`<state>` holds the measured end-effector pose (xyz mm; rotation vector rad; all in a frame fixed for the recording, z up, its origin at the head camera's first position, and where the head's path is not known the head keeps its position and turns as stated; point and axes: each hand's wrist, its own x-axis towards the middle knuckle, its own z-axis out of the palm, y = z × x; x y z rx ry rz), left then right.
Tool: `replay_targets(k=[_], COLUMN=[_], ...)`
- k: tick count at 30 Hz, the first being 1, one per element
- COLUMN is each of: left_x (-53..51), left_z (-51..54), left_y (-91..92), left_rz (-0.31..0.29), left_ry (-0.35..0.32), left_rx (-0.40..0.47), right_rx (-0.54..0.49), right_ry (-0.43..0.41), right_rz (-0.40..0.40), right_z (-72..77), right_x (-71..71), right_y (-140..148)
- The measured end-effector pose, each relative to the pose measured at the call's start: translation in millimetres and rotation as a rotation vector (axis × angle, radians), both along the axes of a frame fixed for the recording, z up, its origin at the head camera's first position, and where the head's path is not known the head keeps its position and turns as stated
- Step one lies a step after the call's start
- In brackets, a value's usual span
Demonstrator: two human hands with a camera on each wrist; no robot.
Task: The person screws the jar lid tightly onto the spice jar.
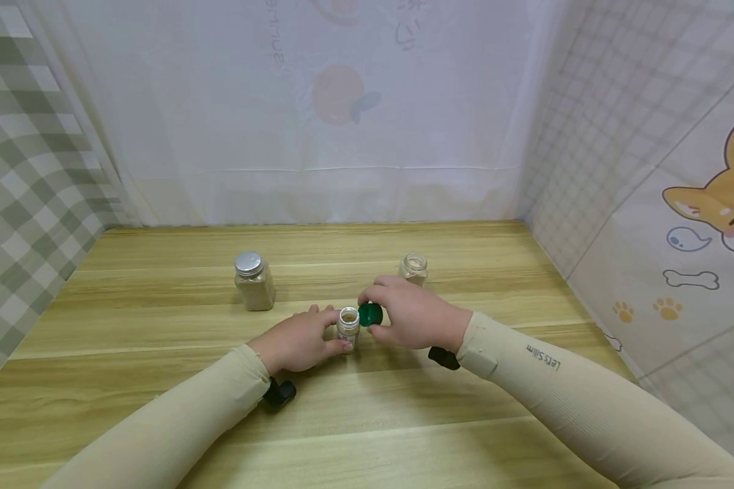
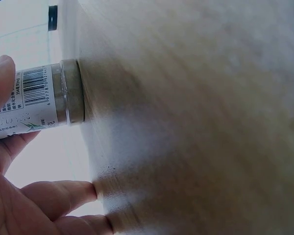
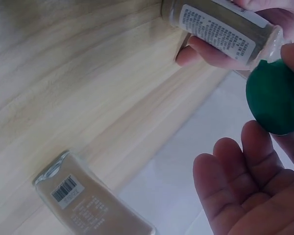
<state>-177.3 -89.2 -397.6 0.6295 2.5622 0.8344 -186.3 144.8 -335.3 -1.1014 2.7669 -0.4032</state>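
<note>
A small glass spice jar (image 1: 347,334) with a white label stands upright on the table, its mouth uncovered. My left hand (image 1: 302,339) holds it between thumb and fingers. In the left wrist view a barcode shows on the jar (image 2: 36,93), and two other fingertips touch the table. A round green cap (image 1: 370,314) is pinched between the thumb and fingers of my right hand (image 1: 417,314), right beside the jar's mouth. In the right wrist view the cap (image 3: 274,98) overlaps the jar's rim; whether they touch I cannot tell. The other right fingers (image 3: 220,171) are loosely bent.
A square glass jar with a silver lid (image 1: 255,285), full of beige powder, stands at the back left. Behind my right hand is a lidless glass jar (image 1: 413,263), partly hidden. The wood-grain table (image 1: 367,421) ends at a white curtain (image 1: 220,122).
</note>
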Motion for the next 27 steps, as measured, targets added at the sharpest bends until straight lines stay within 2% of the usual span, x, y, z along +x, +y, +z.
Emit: replay_targets(k=[7,27], left_x=[-0.6,-0.5], left_z=[-0.3,-0.6], left_y=[1.1,0.2], left_rz=[0.002,-0.003], left_ry=[-0.002,0.01], left_rx=[-0.009,-0.025], right_rx=[-0.059,-0.118], right_ry=[-0.039,-0.087], right_rz=[0.003,0.029], right_z=[1.3,-3.7], right_x=[0.0,-0.9], right_y=[-2.1,-10.6])
